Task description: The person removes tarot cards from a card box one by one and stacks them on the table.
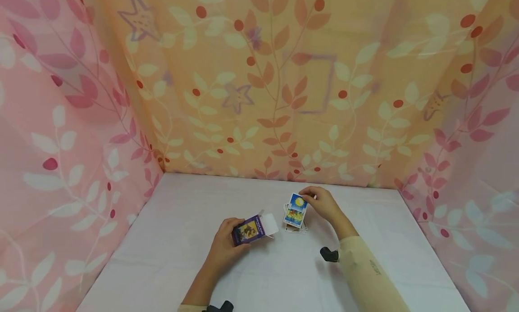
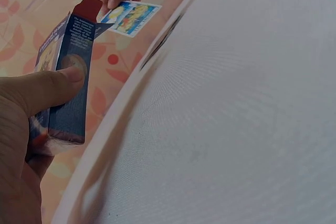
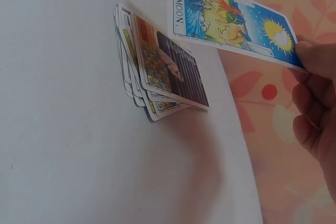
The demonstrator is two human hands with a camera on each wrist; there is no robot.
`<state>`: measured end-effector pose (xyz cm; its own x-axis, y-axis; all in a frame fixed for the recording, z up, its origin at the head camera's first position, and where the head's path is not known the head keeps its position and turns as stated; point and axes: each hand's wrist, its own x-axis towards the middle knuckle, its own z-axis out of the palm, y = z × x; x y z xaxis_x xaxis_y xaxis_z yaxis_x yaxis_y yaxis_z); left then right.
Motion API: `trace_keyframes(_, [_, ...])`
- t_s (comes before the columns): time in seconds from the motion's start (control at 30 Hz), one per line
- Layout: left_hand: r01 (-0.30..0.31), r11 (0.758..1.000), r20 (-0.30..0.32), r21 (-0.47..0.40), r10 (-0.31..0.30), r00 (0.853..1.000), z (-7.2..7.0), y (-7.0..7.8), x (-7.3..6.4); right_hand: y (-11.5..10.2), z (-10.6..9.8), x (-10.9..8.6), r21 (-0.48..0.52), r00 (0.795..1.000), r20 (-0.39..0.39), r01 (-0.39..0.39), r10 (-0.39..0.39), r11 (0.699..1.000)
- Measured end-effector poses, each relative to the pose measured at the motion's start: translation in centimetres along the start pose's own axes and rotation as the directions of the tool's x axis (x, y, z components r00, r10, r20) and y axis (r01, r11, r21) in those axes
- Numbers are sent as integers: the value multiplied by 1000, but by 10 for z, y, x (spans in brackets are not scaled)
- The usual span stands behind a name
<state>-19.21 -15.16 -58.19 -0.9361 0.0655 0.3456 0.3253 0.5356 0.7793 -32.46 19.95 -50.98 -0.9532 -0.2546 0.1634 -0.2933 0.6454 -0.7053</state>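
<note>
My left hand (image 1: 224,241) grips a purple tarot card box (image 1: 248,231) with a picture on its front. The box's end flap (image 2: 88,8) stands open, and my thumb presses along its dark side panel. My right hand (image 1: 325,205) pinches one tarot card (image 3: 231,22) by a corner between thumb and fingers; it reads "THE MOON" and has a blue sky. That card is held above a loose, uneven stack of tarot cards (image 3: 169,66) on the table. The top card of the stack shows a figure in a bed. Whether more cards are inside the box cannot be seen.
A white cloth covers the table (image 1: 162,267). Behind it hangs an orange leaf-patterned curtain (image 1: 267,100), with pink leaf-patterned curtains at the left (image 1: 81,136) and right (image 1: 478,168). Black wrist mounts (image 1: 329,254) sit near both forearms.
</note>
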Motion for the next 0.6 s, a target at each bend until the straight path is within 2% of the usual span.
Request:
trace_keyframes(0.4, [17,999,13,-30,-16,1000,3,-2,1,13,4,10,-4,998,43,-47,48,999])
trace_keyframes(0.6, [21,999,14,-26,-21,1000,2,-5,2,16,8,16,11,992,84,-100,99,995])
